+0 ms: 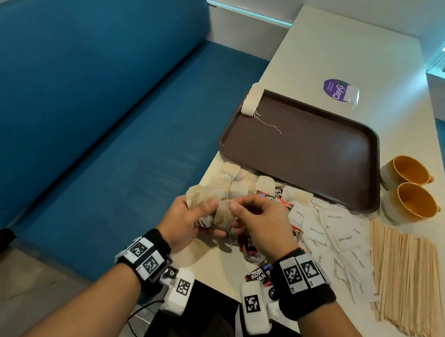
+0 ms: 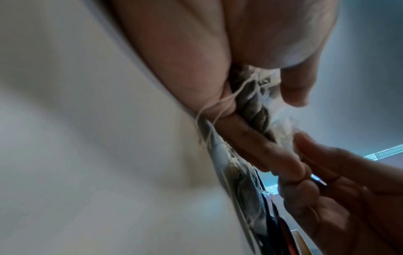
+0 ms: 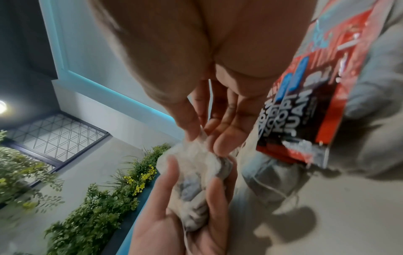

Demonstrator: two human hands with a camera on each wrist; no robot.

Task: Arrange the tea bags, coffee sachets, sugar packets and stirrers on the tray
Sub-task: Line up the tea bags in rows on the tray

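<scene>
From the head view: left hand point(image 1: 185, 219) curled round a bunch of tea bags point(image 1: 206, 205), right hand point(image 1: 259, 222) pinching the top of one bag in that bunch with thumb and finger. Both hands over the near edge of the white table point(image 1: 339, 57). Brown tray point(image 1: 315, 151) farther off, with a small stack of tea bags point(image 1: 251, 99) in its far left corner. More loose tea bags point(image 1: 242, 183) between hands and tray, red coffee sachets point(image 1: 259, 276) mixed in near the hands. White sugar packets point(image 1: 344, 232) to the right, wooden stirrers point(image 1: 408, 281) farther right. Two yellow cups point(image 1: 407, 189) just right of the tray. From the left wrist view: fingers point(image 2: 250, 138) wrapped round the bags, strings hanging down. From the right wrist view: fingertips point(image 3: 222, 143) nipping the bag top, a red sachet point(image 3: 305, 107) lying to the right.
</scene>
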